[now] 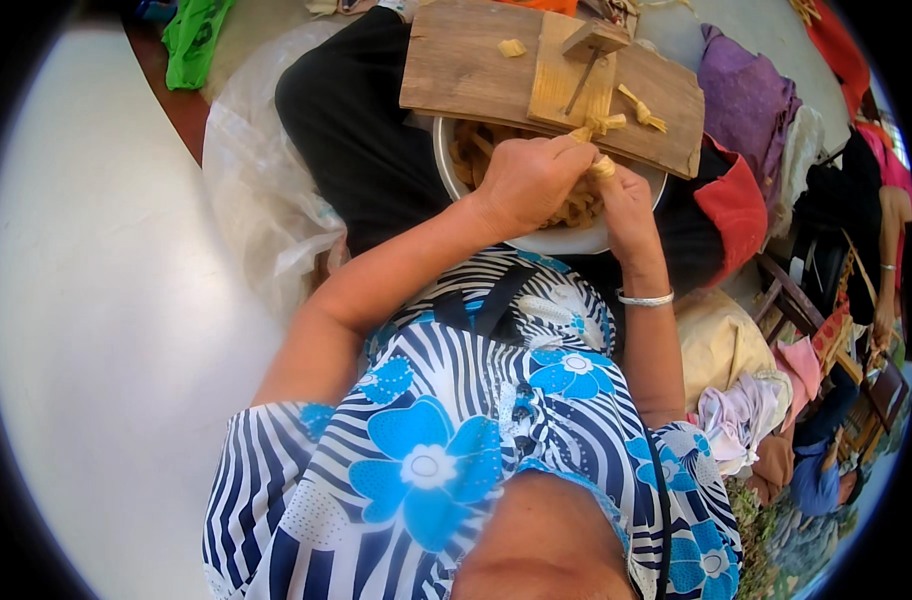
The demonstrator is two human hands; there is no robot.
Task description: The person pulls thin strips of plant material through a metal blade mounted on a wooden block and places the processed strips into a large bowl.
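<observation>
Over a pale metal bowl [561, 242], my two hands meet just past the near edge of a wooden board [466, 70]. My left hand [534, 180] is closed, its fingers pinching a yellow folded strip [604, 124] that looks like straw or dried leaf. My right hand [629, 208], with a silver bangle at the wrist, closes on a yellow bit of the same strip [603, 168] between thumb and fingers. Brown curled pieces [576, 212] fill the bowl, partly hidden by my hands. A knotted yellow piece [643, 108] and a small yellow piece [512, 48] lie on the board.
A wooden block with a thin metal rod [596, 42] is on the board. Clear plastic sheeting [266, 170] lies left of my black-clad leg [361, 130]. Purple cloth [741, 90] and a cream bundle [721, 335] are at the right. Other people sit beyond, including one in blue [818, 482].
</observation>
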